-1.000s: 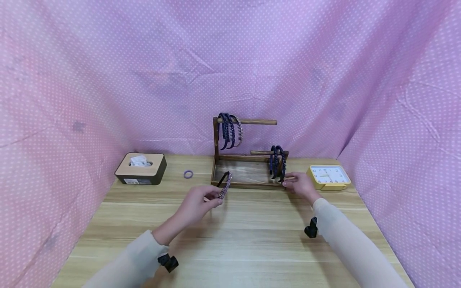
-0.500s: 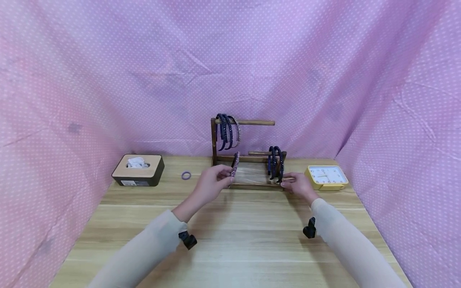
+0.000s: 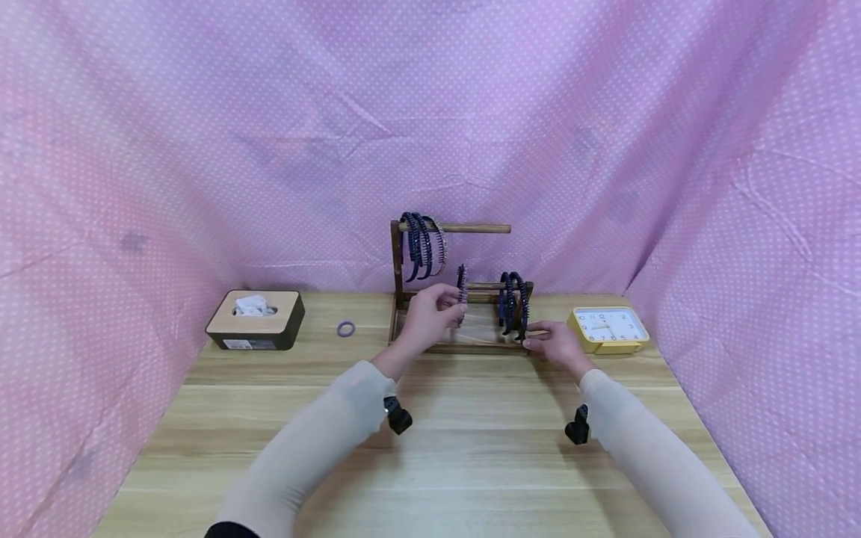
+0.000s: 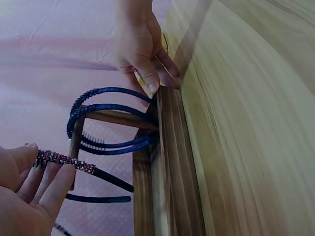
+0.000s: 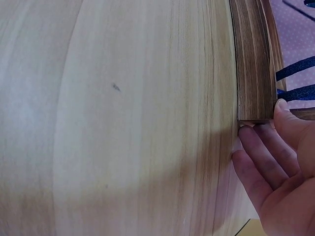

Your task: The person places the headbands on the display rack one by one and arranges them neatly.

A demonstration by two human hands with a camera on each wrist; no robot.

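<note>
My left hand (image 3: 429, 320) pinches a headband (image 4: 69, 160) between thumb and fingers, its top crusted with pink and dark beads and its thin legs black. It is held upright at the free left end of the lower bar (image 3: 480, 286) of a brown wooden stand (image 5: 253, 59). Dark blue beaded headbands (image 3: 510, 302) hang at that bar's right end. My right hand (image 3: 558, 347) grips the stand's front right corner, thumb at the rim and fingers against the end. More headbands (image 3: 422, 246), dark ones and a pale beaded one, hang from the upper bar (image 3: 480, 229).
A yellow clock (image 3: 608, 330) stands just right of my right hand. On the left are a wood-topped tissue box (image 3: 255, 321) and a small purple ring (image 3: 346, 329). Pink dotted cloth (image 3: 323, 149) hangs behind the table (image 3: 471, 448).
My left hand has carried the beaded headband right and upward, from the stand's front left to the lower bar's free end. My right hand has stayed at the corner.
</note>
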